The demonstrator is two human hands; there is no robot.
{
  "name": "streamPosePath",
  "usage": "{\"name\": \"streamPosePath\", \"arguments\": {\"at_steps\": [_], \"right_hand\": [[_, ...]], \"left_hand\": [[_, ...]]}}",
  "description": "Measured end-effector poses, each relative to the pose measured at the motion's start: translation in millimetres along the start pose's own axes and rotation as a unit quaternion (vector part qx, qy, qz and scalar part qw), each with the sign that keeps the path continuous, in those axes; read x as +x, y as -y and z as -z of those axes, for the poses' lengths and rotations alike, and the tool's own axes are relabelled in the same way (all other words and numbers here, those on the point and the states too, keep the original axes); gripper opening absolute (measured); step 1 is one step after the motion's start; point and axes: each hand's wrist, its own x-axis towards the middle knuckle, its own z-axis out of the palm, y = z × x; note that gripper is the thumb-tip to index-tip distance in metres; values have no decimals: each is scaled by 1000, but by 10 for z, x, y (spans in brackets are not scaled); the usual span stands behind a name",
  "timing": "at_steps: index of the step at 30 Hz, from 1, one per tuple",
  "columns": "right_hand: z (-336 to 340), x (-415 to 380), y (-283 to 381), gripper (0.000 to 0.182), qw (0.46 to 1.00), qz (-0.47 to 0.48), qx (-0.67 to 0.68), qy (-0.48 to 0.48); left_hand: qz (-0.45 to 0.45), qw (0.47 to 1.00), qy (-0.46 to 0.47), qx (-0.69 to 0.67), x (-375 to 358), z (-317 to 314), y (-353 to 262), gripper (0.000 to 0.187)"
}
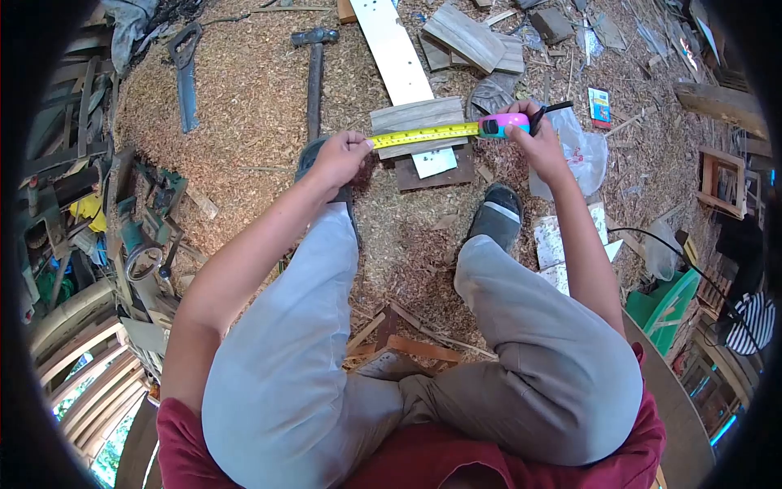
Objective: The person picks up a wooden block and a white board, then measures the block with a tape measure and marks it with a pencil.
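Note:
My left hand pinches the end of a yellow tape blade at the left end of a short grey wooden board. In my right hand is the pink and blue tape measure, just past the board's right end. The blade stretches across the board between both hands. Beneath the board runs a long white plank, its near end resting on a dark block.
A hammer and a handsaw lie on the sawdust ahead to the left. Loose boards are stacked beyond my right hand. A plastic bag lies right of it. My feet flank the dark block.

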Motion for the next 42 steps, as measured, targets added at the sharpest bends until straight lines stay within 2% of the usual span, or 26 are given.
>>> {"name": "streamPosePath", "arguments": {"at_steps": [6, 10, 11, 15, 18, 24, 27, 30, 36, 42], "right_hand": [[118, 153, 212, 31, 999, 21, -11, -26], [47, 301, -76, 36, 997, 11, -71, -5], [13, 317, -145, 39, 1000, -9, -28, 8], [-182, 292, -100, 40, 997, 54, -60, 11], [-183, 275, -50, 39, 999, 9, -33, 20], [-176, 256, -42, 39, 999, 16, -26, 24], [-152, 281, -73, 40, 999, 15, -33, 31], [-128, 292, -79, 40, 998, 8, -45, 41], [-182, 255, -119, 41, 997, 68, -35, 31], [-175, 269, -87, 43, 996, 62, -48, 30]], "left_hand": [[-29, 999, -21, -15, 64, -5, -102, 28], [-8, 999, -43, 20, 147, -88, -114, 28], [-5, 999, -39, 16, 140, -82, -140, 28], [-15, 999, -41, 11, 160, -86, -130, 28], [-21, 998, -59, 10, 147, -124, -166, 27], [-13, 996, -80, 39, 210, -128, -199, 27], [-6, 998, -53, 29, 193, -84, -220, 26], [-17, 998, -49, 34, 224, -96, -185, 27], [-93, 990, -81, 71, 217, -155, -92, 32], [-14, 999, -13, 48, 262, -50, -179, 31]]}}
